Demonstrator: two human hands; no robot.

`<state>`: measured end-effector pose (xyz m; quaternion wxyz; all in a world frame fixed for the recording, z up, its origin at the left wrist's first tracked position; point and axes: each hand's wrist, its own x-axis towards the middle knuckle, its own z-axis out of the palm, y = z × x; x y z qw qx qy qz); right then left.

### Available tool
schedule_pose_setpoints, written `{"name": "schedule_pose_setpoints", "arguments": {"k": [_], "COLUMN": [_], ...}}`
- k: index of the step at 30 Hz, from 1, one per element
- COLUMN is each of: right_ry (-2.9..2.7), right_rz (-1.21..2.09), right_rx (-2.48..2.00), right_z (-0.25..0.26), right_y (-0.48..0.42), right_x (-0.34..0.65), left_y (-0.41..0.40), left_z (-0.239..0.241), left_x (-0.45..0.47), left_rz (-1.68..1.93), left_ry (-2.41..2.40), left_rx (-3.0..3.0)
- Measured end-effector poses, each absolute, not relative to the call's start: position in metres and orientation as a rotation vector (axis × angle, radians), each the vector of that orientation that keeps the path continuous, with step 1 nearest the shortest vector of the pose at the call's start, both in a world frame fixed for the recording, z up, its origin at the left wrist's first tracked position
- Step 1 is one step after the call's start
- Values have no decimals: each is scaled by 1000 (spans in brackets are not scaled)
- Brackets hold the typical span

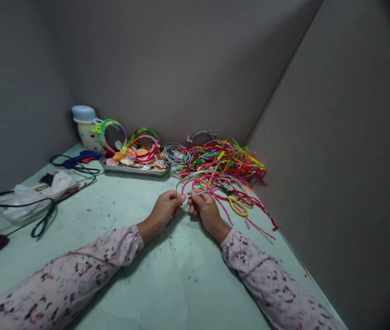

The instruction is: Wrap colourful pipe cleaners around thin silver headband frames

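My left hand and my right hand rest close together on the pale green table, both closed in a pinch. Between them they hold a thin grey metal headband that arches up away from me, with a pink pipe cleaner running along it by my right fingers. Just beyond the hands lies a tangled heap of coloured pipe cleaners, and a yellow loop lies to the right of my right hand.
A metal tray of shells and decorated headbands stands at the back, a dotted jar with a blue lid behind it. Black scissors, a plastic bag, black cables and a blue glue gun lie left. Grey walls enclose the table.
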<state>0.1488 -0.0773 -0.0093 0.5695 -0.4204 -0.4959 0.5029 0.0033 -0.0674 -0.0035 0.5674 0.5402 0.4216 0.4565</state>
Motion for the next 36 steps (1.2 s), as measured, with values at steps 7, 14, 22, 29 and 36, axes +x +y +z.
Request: {"name": "schedule_pose_setpoints", "arguments": {"k": [7,14,22,29,36], "right_ry": [-1157,-1229,-1256,-1271,-1203], "right_rz": [1198,1183,1184,1214,1195], "right_rx": [-970,-974,-986,-960,-1007], "right_z": [-11,-11,-12,-12,-10], "right_y": [-76,-76,-77,-79,-78], "right_x": [149,149,148,149,151], "left_y": [-69,-68,-66,-66,-70], "left_z": [-1,-3,-2,-4,1], "left_x": [3,3,2,1,4], "left_rz": [1055,1078,1060,1029,1043], "left_ry": [949,977,1011,1042,952], "left_rx": [1276,1298,1266,1259,1206]}}
